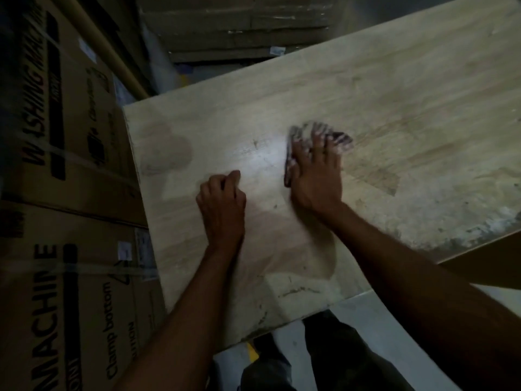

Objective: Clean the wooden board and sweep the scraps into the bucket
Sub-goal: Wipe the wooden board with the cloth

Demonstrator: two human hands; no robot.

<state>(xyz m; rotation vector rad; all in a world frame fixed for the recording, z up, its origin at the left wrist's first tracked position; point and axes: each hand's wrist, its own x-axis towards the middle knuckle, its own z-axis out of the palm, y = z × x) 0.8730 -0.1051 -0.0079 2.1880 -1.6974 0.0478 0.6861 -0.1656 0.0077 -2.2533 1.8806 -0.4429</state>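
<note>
A large pale wooden board [380, 103] fills the middle and right of the head view. My right hand [315, 176] lies flat near the board's centre, fingers spread, pressing a dusty grey cloth [338, 138] onto the wood. My left hand [221, 200] rests on the board to the left of it, fingers curled loosely with nothing in them. A damp darker patch [169, 153] marks the board near its left edge. White dust and grit [451, 221] cover the board's near right edge. No bucket is in sight.
Stacked cardboard boxes [62, 136] printed "WASHING MACHINE" stand close along the board's left side. More cartons [239, 26] sit behind the board's far edge. Below the near edge I see my dark trousers [324, 354] and grey floor [394, 328].
</note>
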